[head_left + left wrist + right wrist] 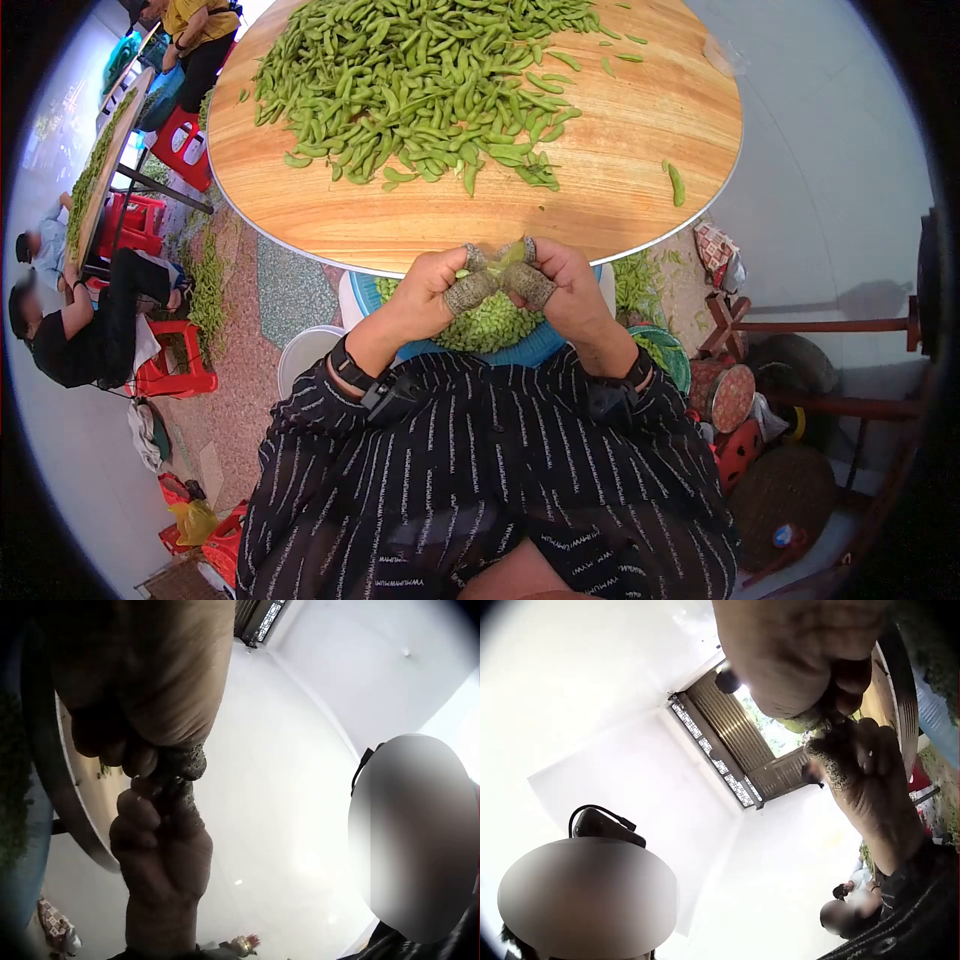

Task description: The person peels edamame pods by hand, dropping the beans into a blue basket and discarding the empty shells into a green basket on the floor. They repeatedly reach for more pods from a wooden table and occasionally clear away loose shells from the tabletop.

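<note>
Both hands meet just off the table's near edge, above a blue basin (408,350) of shelled green beans (490,325). A green pod (514,252) is pinched between them. The left hand (432,292) curls thumb and fingers at the pod's left side; the right hand (572,288) does likewise on the right. Speckled wraps cover the thumbs and some fingertips. In the left wrist view the left hand (150,667) and right hand (165,855) touch at the fingertips. Dark shadow hides most of the pod there. The right wrist view shows the right hand (802,652) against the left hand (877,787).
A large heap of pods (400,80) covers the back left of the round wooden table (640,130); a lone pod (677,185) lies at right. A white bucket (303,352) stands left of the basin, a green basket (672,365) right. People sit by another table at far left.
</note>
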A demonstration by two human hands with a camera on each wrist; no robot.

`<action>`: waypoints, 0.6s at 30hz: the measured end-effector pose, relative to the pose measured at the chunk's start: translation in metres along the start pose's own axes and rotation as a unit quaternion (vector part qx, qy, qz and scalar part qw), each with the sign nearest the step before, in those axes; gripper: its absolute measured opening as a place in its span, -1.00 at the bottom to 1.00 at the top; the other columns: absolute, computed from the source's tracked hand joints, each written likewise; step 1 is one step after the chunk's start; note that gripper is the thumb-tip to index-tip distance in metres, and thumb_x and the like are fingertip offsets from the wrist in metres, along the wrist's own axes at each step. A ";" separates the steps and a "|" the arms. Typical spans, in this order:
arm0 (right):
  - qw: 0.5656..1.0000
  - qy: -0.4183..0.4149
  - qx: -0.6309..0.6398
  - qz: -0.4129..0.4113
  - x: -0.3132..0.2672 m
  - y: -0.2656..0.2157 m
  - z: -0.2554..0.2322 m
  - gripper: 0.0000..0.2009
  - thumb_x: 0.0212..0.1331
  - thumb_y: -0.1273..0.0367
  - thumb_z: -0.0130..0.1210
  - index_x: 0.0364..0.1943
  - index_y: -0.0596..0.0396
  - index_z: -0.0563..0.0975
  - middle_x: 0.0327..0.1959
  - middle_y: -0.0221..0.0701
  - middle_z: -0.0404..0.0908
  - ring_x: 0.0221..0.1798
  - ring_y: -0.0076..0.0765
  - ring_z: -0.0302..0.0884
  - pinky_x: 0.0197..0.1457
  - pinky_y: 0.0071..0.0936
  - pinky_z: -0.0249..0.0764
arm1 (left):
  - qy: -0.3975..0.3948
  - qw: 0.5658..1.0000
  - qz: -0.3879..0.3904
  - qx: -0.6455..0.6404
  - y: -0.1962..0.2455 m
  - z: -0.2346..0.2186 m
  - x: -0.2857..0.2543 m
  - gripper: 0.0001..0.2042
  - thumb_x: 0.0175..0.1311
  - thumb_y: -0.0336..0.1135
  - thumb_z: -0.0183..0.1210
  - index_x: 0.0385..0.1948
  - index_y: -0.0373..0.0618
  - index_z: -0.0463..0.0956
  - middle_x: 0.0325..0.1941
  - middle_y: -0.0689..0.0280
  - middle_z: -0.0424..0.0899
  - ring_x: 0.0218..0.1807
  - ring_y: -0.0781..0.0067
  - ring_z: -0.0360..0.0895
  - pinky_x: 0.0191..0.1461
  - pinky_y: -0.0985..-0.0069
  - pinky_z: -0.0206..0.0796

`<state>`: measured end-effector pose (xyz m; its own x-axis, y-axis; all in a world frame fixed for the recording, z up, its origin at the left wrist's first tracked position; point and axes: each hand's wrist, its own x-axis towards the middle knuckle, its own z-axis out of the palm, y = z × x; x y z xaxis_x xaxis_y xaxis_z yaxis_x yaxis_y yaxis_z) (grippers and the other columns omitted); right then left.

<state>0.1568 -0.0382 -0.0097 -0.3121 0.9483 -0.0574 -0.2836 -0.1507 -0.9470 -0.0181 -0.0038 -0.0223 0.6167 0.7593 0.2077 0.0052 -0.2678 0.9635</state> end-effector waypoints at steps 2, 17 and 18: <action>1.000 0.002 -0.016 -0.007 0.002 0.002 0.003 -0.85 0.05 0.47 -0.04 -0.28 0.18 0.45 -0.56 -0.58 0.40 -0.52 -0.68 0.27 -0.46 -0.70 0.22 | -0.015 1.000 -0.014 -0.020 -0.001 -0.003 -0.001 -0.67 0.15 -0.19 0.02 -0.15 -0.23 0.38 -0.55 0.45 0.41 -0.56 0.67 0.30 -0.48 0.74 0.15; 0.948 0.110 -0.240 -0.176 0.012 0.004 0.011 -0.71 -0.27 0.64 -0.20 -0.35 0.23 0.42 -0.49 -0.34 0.49 -0.41 -0.40 0.42 -0.28 -0.56 0.32 | 0.084 0.986 -0.147 -0.002 0.009 -0.004 0.010 -0.88 0.09 -0.38 0.06 -0.57 -0.21 0.39 -0.69 0.46 0.38 -0.61 0.71 0.29 -0.55 0.72 0.12; 0.946 0.110 -0.258 -0.166 0.011 0.000 0.012 -0.66 -0.37 0.64 -0.21 -0.35 0.24 0.42 -0.52 -0.28 0.46 -0.43 -0.25 0.41 -0.29 -0.50 0.34 | 0.073 0.986 -0.141 -0.055 0.005 -0.003 0.010 -0.89 0.10 -0.38 0.05 -0.54 -0.19 0.38 -0.70 0.47 0.36 -0.64 0.72 0.26 -0.59 0.73 0.08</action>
<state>0.1422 -0.0308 -0.0068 -0.0719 0.9632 0.2590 0.1642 0.2676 -0.9494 -0.0146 0.0047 -0.0150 0.4832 0.8737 -0.0573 0.0706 0.0264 0.9972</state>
